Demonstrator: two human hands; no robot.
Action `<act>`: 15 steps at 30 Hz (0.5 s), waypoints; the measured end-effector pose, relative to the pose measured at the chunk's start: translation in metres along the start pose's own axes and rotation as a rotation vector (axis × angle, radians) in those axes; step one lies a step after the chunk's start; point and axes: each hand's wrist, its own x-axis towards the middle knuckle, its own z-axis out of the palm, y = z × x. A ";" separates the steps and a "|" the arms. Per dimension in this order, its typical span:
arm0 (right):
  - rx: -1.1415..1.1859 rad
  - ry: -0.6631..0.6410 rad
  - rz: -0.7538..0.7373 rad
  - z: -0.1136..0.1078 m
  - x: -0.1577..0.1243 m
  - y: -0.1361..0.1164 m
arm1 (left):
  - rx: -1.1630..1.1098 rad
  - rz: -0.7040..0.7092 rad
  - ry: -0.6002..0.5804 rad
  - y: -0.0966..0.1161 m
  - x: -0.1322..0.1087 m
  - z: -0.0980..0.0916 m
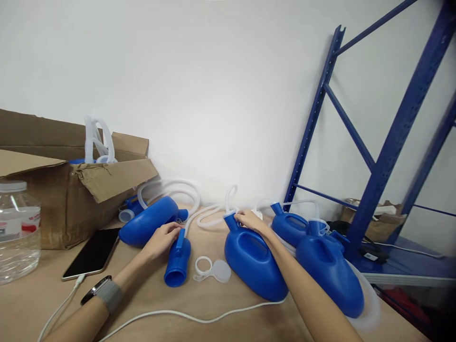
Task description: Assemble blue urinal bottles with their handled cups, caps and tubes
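Observation:
My left hand reaches over the table with its fingers closed at the back end of a short blue plastic tube-shaped cup, which has a small handle on top and a clear hose running from it. My right hand grips the neck of a blue plastic urinal bottle that leans on the table, its loop handle uppermost. Between these two lies a translucent cap with a ring. Behind my left hand rests another blue bottle on its side. My right fingertips are partly hidden behind the bottle's neck.
Several blue bottles with clear hoses stand at the right. An open cardboard box, a black phone on a white cable and a clear plastic bottle occupy the left. A blue metal rack rises at the right.

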 end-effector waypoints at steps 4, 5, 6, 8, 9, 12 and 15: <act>0.073 -0.061 -0.044 0.004 -0.005 -0.006 | 0.304 0.200 0.113 0.017 -0.008 0.001; 0.092 -0.078 -0.056 0.005 -0.006 -0.008 | 0.381 0.257 0.145 0.025 -0.011 0.003; 0.112 -0.095 -0.070 0.006 -0.008 -0.010 | 0.464 0.320 0.165 0.034 -0.013 0.006; 0.152 -0.125 -0.101 0.007 -0.013 -0.013 | 0.615 0.441 0.167 0.056 -0.015 0.015; 0.171 -0.133 -0.119 0.007 -0.015 -0.014 | 0.679 0.489 0.123 0.067 -0.015 0.021; 0.220 -0.141 -0.170 0.008 -0.022 -0.016 | 0.859 0.571 -0.112 0.093 -0.010 0.043; 0.250 -0.140 -0.211 0.009 -0.027 -0.016 | 0.959 0.629 -0.329 0.107 0.002 0.067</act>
